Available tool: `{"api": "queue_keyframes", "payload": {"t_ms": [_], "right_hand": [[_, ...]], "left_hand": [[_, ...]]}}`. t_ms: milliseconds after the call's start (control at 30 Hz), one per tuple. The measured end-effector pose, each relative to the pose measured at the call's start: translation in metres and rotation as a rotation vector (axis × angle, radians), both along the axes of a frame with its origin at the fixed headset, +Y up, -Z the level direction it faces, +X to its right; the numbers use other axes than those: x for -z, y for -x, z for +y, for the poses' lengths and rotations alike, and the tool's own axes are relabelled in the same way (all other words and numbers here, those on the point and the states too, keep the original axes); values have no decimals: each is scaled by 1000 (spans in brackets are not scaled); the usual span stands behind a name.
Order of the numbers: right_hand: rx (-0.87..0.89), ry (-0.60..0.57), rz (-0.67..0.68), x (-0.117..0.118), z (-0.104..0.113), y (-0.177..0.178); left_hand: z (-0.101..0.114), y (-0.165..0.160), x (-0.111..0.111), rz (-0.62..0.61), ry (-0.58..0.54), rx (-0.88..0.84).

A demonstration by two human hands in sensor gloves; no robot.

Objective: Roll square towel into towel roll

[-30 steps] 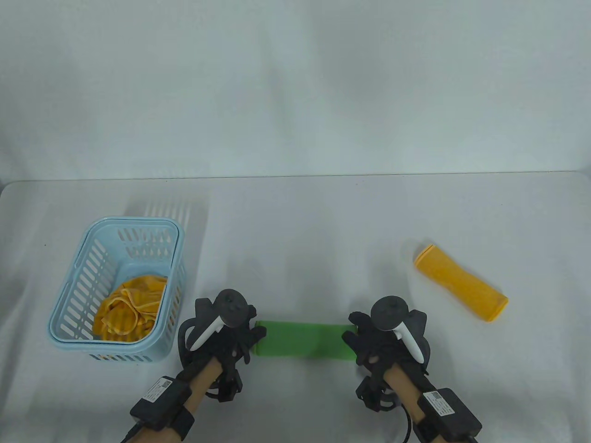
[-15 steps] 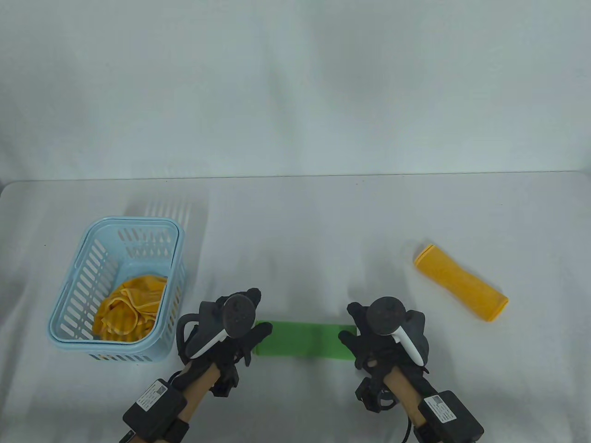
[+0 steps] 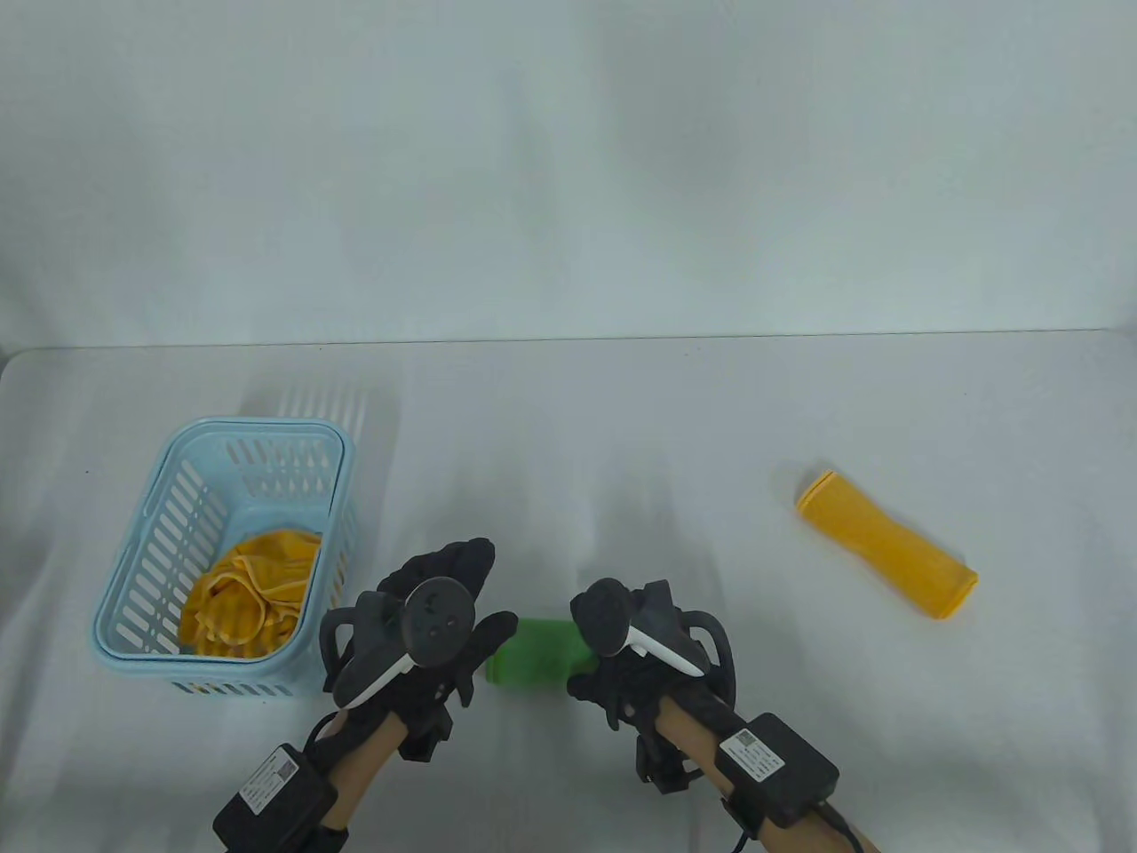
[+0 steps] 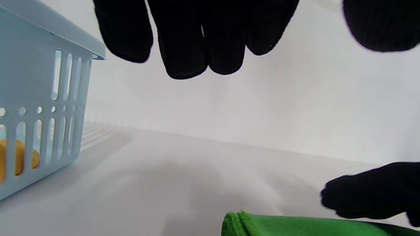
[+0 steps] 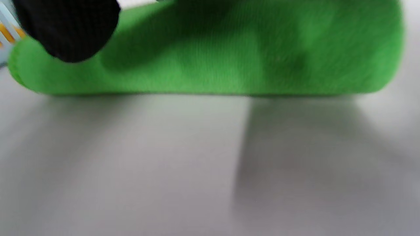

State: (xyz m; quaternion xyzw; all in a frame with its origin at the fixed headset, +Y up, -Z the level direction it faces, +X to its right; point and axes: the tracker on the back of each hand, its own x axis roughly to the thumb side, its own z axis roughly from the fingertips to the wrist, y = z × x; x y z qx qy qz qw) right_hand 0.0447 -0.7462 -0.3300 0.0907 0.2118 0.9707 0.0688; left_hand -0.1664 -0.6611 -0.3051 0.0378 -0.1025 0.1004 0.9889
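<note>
White labels on the wrist boxes are too small to read. Low in the table view's centre, the green towel [image 3: 533, 653] lies on the counter [image 3: 622, 426] between both hands. Left hand [image 3: 435, 613]: fingers straight, thumb touching the towel's left end. Right hand [image 3: 622, 653] covers its right part; its grip cannot be told.

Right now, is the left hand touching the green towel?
Cannot tell. In the table view the left hand has its thumb at the green towel end; in the left wrist view its fingers hang clear above.
</note>
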Motion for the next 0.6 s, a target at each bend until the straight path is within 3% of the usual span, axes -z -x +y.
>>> {"api": "queue_keyframes", "payload": {"t_ms": [267, 600], "right_hand": [[-146, -14, 9, 10, -15, 16], [-63, -31, -56, 33, -15, 19]], "left_hand": [[0, -1, 0, -6, -7, 2], [-1, 0, 1, 4, 6, 4]]}}
